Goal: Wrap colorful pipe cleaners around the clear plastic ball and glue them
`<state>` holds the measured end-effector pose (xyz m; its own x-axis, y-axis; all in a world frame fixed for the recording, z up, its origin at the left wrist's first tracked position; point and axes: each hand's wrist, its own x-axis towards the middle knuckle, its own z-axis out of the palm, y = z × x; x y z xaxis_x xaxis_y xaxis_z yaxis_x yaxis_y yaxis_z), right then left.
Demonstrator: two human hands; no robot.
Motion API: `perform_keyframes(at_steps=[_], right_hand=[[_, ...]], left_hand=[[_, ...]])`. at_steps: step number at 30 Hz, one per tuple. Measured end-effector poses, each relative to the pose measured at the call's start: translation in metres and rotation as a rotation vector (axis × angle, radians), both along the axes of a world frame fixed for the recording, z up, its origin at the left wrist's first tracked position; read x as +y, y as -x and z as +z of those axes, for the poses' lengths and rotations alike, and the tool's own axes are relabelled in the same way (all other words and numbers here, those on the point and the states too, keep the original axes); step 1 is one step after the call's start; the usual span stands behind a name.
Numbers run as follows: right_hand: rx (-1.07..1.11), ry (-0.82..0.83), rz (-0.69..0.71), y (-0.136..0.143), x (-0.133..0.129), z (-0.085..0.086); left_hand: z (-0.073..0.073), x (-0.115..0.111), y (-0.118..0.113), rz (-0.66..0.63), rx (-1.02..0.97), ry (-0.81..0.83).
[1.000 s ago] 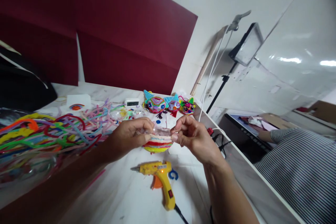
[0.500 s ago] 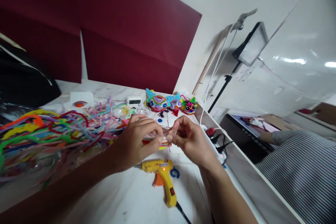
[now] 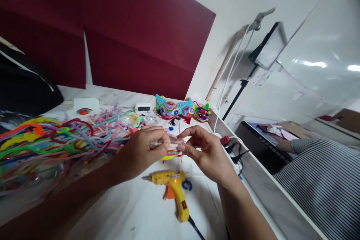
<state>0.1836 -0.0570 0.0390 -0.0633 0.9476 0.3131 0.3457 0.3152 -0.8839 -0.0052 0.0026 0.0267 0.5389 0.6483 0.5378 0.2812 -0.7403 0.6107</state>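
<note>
My left hand (image 3: 146, 150) is closed, thumb against curled fingers, around a thin pale strip (image 3: 173, 145). From the other side my right hand (image 3: 204, 153) pinches the strip's right end between thumb and fingertips. Just beneath and behind it, partly hidden by my fingers, lies a piece with yellow, red and white bands (image 3: 171, 156), with something clear above it. A yellow hot glue gun (image 3: 177, 195) rests on the white table in front of my hands, its nozzle pointing left and a small orange light lit. Beside it is a dark blue curled pipe cleaner (image 3: 187, 185).
A heap of colourful pipe cleaners (image 3: 75, 138) covers the table's left. Behind stand a small digital clock (image 3: 143, 108) and several decorated animal heads (image 3: 168, 109). A power strip (image 3: 236, 165) with plugs lies at the right edge. A person in a striped top (image 3: 317, 180) is farther right.
Both hands have shifted slightly, the left tilting and moving a little left. More of the pale strip and the banded piece now shows between them.
</note>
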Motion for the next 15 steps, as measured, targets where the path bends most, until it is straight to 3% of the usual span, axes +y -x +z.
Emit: perform_keyframes(at_steps=[5,15], right_hand=[[-0.067,-0.098,-0.076,-0.0083,-0.0028,0.0022],[-0.019,-0.094,-0.101,-0.0104,0.0007,0.0024]], left_hand=[[0.0031,0.002,0.004,-0.003,-0.04,0.13],[0.0059,0.0003,0.0047,-0.002,-0.118,0.238]])
